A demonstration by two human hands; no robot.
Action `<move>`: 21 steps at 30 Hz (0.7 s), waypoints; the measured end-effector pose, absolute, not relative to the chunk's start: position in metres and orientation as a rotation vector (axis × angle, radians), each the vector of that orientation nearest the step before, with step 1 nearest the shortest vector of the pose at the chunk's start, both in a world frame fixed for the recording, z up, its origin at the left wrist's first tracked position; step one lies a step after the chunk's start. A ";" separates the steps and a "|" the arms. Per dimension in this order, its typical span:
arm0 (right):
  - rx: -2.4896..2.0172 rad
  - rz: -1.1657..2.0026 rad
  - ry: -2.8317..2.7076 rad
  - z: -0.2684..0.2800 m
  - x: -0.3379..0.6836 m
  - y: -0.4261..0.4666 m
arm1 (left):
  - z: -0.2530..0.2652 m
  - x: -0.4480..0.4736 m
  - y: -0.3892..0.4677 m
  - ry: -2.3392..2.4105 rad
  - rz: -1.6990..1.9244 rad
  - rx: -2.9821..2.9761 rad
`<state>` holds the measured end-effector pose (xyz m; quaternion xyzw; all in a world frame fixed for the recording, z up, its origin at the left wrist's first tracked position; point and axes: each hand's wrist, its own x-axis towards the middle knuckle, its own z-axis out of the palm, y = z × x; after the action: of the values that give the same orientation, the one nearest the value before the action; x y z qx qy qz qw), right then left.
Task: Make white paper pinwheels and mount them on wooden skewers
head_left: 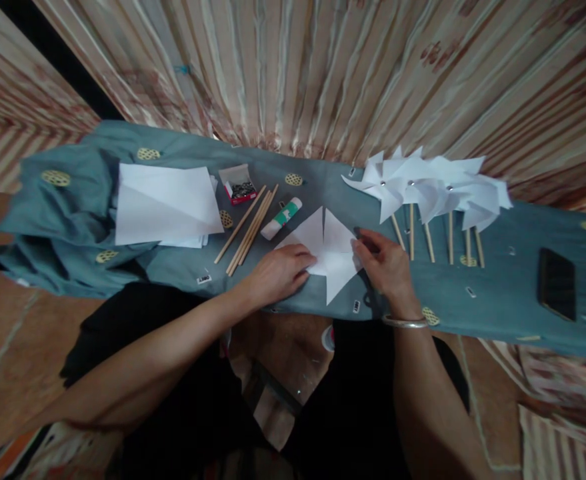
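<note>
A white sheet of paper [337,243] with slits cut in from its edges lies on the cloth-covered table in front of me. My left hand [285,270] is closed on its left side, fingers bent and pressed together. At the right edge, my right hand [383,263] pinches the paper between thumb and fingers. Just beyond my left hand lies a glue stick [283,219] with a green and white label. Near my right wrist a dark looped thing [371,298] is partly hidden; its kind is unclear.
Several wooden sticks [251,232] lie left of the glue stick, near an opened small box [239,185] of dark metal bits. A stack of white paper [165,203] sits farther left. Several paper pinwheels [435,183] on sticks lie right, then a phone [557,283]. A striped curtain [293,73] hangs behind.
</note>
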<state>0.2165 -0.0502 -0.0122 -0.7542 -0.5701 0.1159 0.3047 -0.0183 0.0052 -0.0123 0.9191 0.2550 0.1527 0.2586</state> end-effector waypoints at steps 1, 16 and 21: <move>-1.984 0.376 -1.456 -0.012 0.219 -0.051 | -0.012 -0.019 0.006 0.693 0.421 2.491; -1.946 0.749 -1.192 -0.008 0.230 -0.101 | -0.008 -0.017 0.015 0.638 0.668 2.577; -2.164 0.545 -1.335 -0.001 0.206 -0.117 | 0.000 -0.011 -0.013 0.471 0.617 2.752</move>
<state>0.2059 -0.1171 -0.0010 -0.8019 -0.4946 0.2019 0.2673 -0.0109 -0.0132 0.0003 0.9529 0.1630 0.2138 0.1406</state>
